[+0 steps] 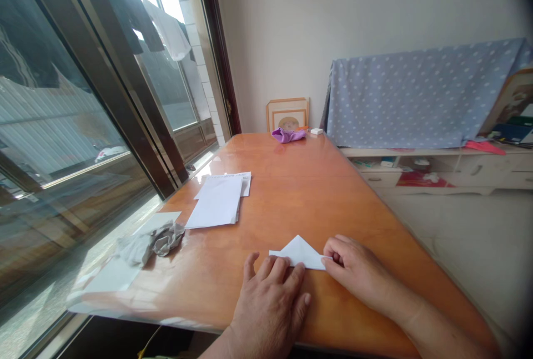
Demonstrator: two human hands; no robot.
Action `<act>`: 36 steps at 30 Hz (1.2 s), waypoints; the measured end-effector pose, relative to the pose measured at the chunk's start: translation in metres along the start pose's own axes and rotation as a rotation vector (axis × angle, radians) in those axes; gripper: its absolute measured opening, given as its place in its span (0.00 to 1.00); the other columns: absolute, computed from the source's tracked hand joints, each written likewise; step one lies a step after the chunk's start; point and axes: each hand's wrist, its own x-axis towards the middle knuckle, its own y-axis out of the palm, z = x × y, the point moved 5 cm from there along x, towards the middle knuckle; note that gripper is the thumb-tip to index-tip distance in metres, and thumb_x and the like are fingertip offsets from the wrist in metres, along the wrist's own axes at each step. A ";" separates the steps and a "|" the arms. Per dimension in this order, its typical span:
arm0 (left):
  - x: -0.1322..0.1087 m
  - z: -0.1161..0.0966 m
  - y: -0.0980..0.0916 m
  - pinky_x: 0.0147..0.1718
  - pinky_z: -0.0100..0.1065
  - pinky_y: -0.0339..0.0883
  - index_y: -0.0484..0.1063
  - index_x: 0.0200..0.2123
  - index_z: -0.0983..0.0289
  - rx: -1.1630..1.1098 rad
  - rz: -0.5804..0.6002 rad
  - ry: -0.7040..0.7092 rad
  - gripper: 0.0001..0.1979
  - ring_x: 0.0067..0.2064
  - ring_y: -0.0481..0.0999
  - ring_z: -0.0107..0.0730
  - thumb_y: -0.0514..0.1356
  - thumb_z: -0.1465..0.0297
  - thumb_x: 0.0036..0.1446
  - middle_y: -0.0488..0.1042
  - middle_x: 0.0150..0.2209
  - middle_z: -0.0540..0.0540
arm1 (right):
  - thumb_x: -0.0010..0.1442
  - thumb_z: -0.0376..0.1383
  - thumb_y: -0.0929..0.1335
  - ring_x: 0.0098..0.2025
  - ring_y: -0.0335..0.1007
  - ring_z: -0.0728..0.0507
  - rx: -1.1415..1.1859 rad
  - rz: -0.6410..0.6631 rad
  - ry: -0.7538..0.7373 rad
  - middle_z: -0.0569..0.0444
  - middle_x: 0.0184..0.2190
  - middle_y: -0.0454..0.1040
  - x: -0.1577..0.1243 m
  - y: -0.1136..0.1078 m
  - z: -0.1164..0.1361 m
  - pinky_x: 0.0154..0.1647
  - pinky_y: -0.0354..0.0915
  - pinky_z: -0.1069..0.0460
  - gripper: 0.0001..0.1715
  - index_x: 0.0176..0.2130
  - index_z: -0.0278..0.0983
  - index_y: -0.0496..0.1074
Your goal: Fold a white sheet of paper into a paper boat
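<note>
A folded piece of white paper lies near the front of the wooden table, with a pointed peak toward the far side. My left hand rests over its near left part, fingers spread and fingertips pressing down on the paper. At the paper's right corner, my right hand pinches the tip between thumb and curled forefinger. The near left edge of the paper is partly hidden under my left fingers.
Left of centre lies a stack of white paper sheets. A crumpled grey cloth sits on pale sheets at the left edge. At the far end are a purple cloth, a small white box and a framed picture.
</note>
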 end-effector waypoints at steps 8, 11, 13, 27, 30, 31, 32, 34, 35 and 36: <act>0.000 -0.002 -0.003 0.62 0.59 0.42 0.65 0.60 0.48 0.014 -0.010 -0.009 0.19 0.55 0.67 0.45 0.49 0.55 0.70 0.71 0.53 0.53 | 0.65 0.38 0.63 0.36 0.72 0.45 0.284 -0.058 0.061 0.57 0.33 0.75 -0.005 -0.005 -0.023 0.38 0.67 0.51 0.09 0.38 0.40 0.71; 0.000 -0.003 -0.005 0.61 0.59 0.44 0.66 0.59 0.48 0.013 -0.011 -0.011 0.18 0.55 0.67 0.45 0.49 0.55 0.70 0.72 0.52 0.53 | 0.68 0.41 0.61 0.43 0.74 0.43 0.202 -0.153 0.042 0.53 0.40 0.78 -0.013 -0.013 -0.025 0.45 0.69 0.49 0.13 0.42 0.40 0.73; 0.000 -0.004 -0.006 0.61 0.58 0.44 0.67 0.58 0.49 0.009 -0.019 -0.007 0.18 0.55 0.67 0.45 0.49 0.55 0.70 0.72 0.51 0.53 | 0.69 0.41 0.60 0.51 0.73 0.42 0.070 -0.202 -0.019 0.51 0.49 0.78 -0.020 -0.015 -0.016 0.53 0.67 0.46 0.16 0.49 0.40 0.73; -0.002 -0.004 -0.005 0.61 0.57 0.44 0.63 0.61 0.49 0.026 -0.014 0.011 0.20 0.54 0.67 0.45 0.52 0.58 0.68 0.72 0.51 0.53 | 0.71 0.55 0.55 0.72 0.47 0.28 -0.442 0.026 -0.238 0.49 0.68 0.59 -0.053 0.033 0.049 0.66 0.36 0.20 0.36 0.68 0.41 0.59; -0.002 -0.005 -0.006 0.61 0.58 0.44 0.66 0.58 0.49 0.024 -0.019 0.002 0.17 0.53 0.68 0.44 0.52 0.59 0.69 0.72 0.49 0.52 | 0.69 0.57 0.56 0.71 0.47 0.28 -0.458 -0.004 -0.209 0.48 0.67 0.62 -0.057 0.028 0.046 0.67 0.34 0.21 0.37 0.67 0.41 0.62; -0.002 -0.005 -0.006 0.61 0.58 0.44 0.67 0.57 0.49 0.024 -0.022 0.000 0.16 0.53 0.68 0.44 0.51 0.59 0.69 0.72 0.49 0.52 | 0.69 0.58 0.57 0.71 0.47 0.28 -0.465 -0.017 -0.199 0.48 0.66 0.63 -0.060 0.027 0.045 0.67 0.34 0.21 0.38 0.67 0.41 0.62; -0.001 -0.005 -0.006 0.61 0.57 0.44 0.68 0.56 0.49 0.024 -0.027 -0.002 0.15 0.53 0.68 0.44 0.51 0.60 0.69 0.72 0.49 0.52 | 0.68 0.58 0.57 0.71 0.47 0.28 -0.473 -0.031 -0.189 0.48 0.66 0.63 -0.062 0.026 0.043 0.67 0.35 0.21 0.38 0.67 0.41 0.62; -0.001 -0.006 -0.006 0.61 0.57 0.45 0.68 0.55 0.50 0.027 -0.037 -0.003 0.15 0.53 0.68 0.44 0.51 0.59 0.69 0.72 0.49 0.52 | 0.68 0.59 0.58 0.71 0.47 0.27 -0.490 -0.062 -0.173 0.47 0.66 0.63 -0.067 0.023 0.039 0.67 0.35 0.21 0.39 0.66 0.40 0.63; -0.001 -0.006 -0.006 0.60 0.57 0.45 0.69 0.55 0.50 0.030 -0.042 -0.002 0.15 0.53 0.68 0.44 0.51 0.59 0.69 0.72 0.49 0.53 | 0.67 0.59 0.58 0.71 0.47 0.27 -0.498 -0.076 -0.169 0.47 0.66 0.63 -0.070 0.022 0.036 0.66 0.35 0.20 0.39 0.66 0.39 0.64; -0.001 -0.006 -0.006 0.60 0.57 0.46 0.69 0.55 0.51 0.033 -0.048 0.000 0.15 0.53 0.67 0.44 0.52 0.59 0.69 0.71 0.49 0.53 | 0.67 0.58 0.59 0.71 0.47 0.26 -0.505 -0.090 -0.169 0.47 0.66 0.63 -0.072 0.020 0.034 0.66 0.35 0.20 0.39 0.66 0.39 0.64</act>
